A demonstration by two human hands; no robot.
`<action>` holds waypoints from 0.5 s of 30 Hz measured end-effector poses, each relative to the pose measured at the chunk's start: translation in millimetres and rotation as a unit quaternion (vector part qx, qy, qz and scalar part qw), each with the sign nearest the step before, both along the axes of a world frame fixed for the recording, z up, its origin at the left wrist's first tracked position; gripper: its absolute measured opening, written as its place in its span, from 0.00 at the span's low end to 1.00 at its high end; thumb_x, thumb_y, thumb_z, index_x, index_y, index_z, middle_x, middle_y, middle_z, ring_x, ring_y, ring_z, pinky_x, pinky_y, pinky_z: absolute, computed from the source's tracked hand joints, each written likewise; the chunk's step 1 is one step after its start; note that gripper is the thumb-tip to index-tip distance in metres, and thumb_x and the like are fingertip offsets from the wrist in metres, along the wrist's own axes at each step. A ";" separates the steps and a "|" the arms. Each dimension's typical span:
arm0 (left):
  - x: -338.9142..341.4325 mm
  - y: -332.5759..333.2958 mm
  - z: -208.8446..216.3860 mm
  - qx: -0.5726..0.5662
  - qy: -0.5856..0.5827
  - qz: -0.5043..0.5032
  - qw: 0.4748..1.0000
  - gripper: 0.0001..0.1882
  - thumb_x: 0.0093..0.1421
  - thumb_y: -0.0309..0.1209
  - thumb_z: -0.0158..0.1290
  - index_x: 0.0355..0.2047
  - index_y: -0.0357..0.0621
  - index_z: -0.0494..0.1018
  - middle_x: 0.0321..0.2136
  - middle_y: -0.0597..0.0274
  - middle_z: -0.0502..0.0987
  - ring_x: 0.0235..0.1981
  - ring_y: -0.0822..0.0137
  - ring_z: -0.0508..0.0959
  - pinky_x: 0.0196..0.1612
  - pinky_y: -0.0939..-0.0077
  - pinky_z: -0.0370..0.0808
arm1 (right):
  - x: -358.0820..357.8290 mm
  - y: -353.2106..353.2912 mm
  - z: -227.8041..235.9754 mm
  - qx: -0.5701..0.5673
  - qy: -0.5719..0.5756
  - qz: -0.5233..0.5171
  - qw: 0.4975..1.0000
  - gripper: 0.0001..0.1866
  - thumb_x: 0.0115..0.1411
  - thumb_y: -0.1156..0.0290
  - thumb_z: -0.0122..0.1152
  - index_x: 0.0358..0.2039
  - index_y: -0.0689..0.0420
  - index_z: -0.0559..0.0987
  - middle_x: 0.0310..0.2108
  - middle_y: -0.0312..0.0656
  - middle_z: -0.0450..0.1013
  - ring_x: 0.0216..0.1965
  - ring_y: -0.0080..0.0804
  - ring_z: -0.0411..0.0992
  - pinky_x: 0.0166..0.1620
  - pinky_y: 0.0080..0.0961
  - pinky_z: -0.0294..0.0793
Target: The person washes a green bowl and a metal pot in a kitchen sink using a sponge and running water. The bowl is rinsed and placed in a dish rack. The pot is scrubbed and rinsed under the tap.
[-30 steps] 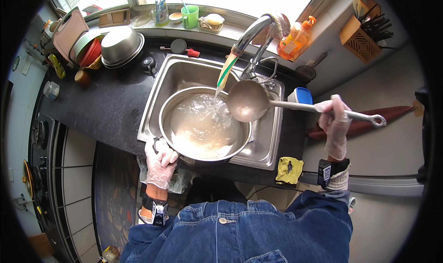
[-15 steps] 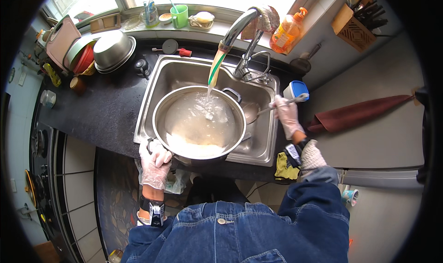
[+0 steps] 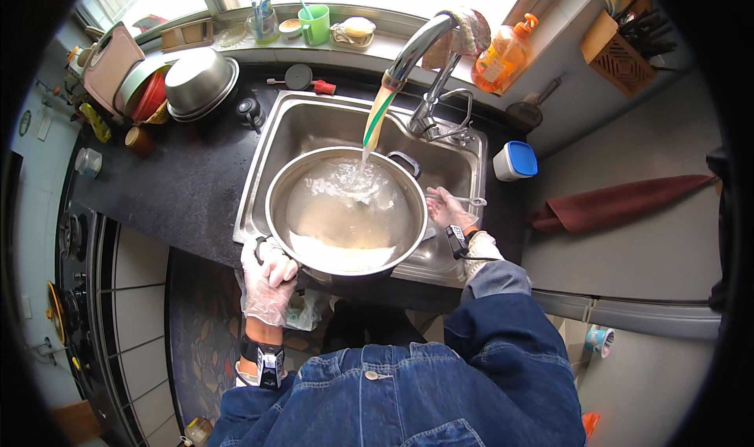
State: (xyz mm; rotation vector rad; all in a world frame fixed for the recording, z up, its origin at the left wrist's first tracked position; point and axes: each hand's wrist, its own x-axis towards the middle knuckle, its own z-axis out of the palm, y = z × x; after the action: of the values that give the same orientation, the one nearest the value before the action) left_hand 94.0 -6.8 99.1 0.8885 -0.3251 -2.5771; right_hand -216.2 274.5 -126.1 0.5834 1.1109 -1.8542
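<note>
A large metal pot stands tilted in the steel sink, holding cloudy water with something pale along its near side. Water runs into it from a cream hose with a green stripe on the tap. My gloved left hand is closed round the pot's near-left handle. Close to the right rim, my gloved right hand grips a ladle; its handle end sticks out to the right and its bowl is hidden. The pot's other handle shows at the far right.
Behind the sink rises the chrome tap, with an orange soap bottle on the sill. A blue-lidded tub stands right of the sink. Metal bowls and a black lid-like piece are on the left counter.
My right hand has moved left and nearer to me with the ladle, from beside the blue-lidded tub to the pot's right rim. My left hand stays on the handle.
</note>
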 end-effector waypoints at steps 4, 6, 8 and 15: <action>-1.1 1.0 4.4 0.006 -0.020 0.002 1.000 0.23 0.63 0.45 0.36 0.12 0.54 0.57 0.05 0.76 0.50 0.04 0.76 0.48 0.14 0.79 0.54 | 1.1 0.6 -10.2 0.007 -0.132 -0.095 0.987 0.19 0.59 0.59 0.54 0.46 0.53 0.65 0.37 0.44 0.67 0.31 0.33 0.71 0.30 0.23 0.75; -0.9 2.1 7.0 0.002 -0.015 0.000 1.000 0.22 0.64 0.44 0.35 0.12 0.54 0.57 0.05 0.76 0.50 0.04 0.76 0.48 0.14 0.79 0.54 | 3.7 5.3 -11.0 0.033 -0.081 -0.116 0.989 0.19 0.58 0.61 0.55 0.45 0.55 0.63 0.37 0.45 0.67 0.31 0.34 0.71 0.30 0.25 0.75; -0.2 3.4 8.4 -0.008 0.029 -0.007 1.000 0.21 0.66 0.40 0.32 0.14 0.53 0.56 0.05 0.76 0.51 0.04 0.77 0.50 0.15 0.80 0.53 | 7.5 10.9 -7.9 0.060 -0.076 -0.161 0.982 0.20 0.58 0.61 0.55 0.45 0.56 0.63 0.38 0.45 0.67 0.31 0.34 0.71 0.30 0.25 0.75; -0.8 1.5 8.0 0.019 -0.003 -0.008 1.000 0.25 0.62 0.47 0.36 0.09 0.55 0.54 0.05 0.76 0.48 0.05 0.75 0.49 0.16 0.79 0.54 | 19.9 -7.5 61.4 0.214 0.164 -0.012 0.963 0.10 0.58 0.67 0.52 0.33 0.61 0.74 0.25 0.38 0.72 0.22 0.23 0.71 0.24 0.16 0.70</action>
State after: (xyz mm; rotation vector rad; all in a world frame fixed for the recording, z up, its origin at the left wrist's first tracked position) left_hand 93.1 -5.3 107.2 0.9099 -0.2850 -2.6035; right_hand -196.2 267.1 -64.7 0.5404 1.7580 -1.7771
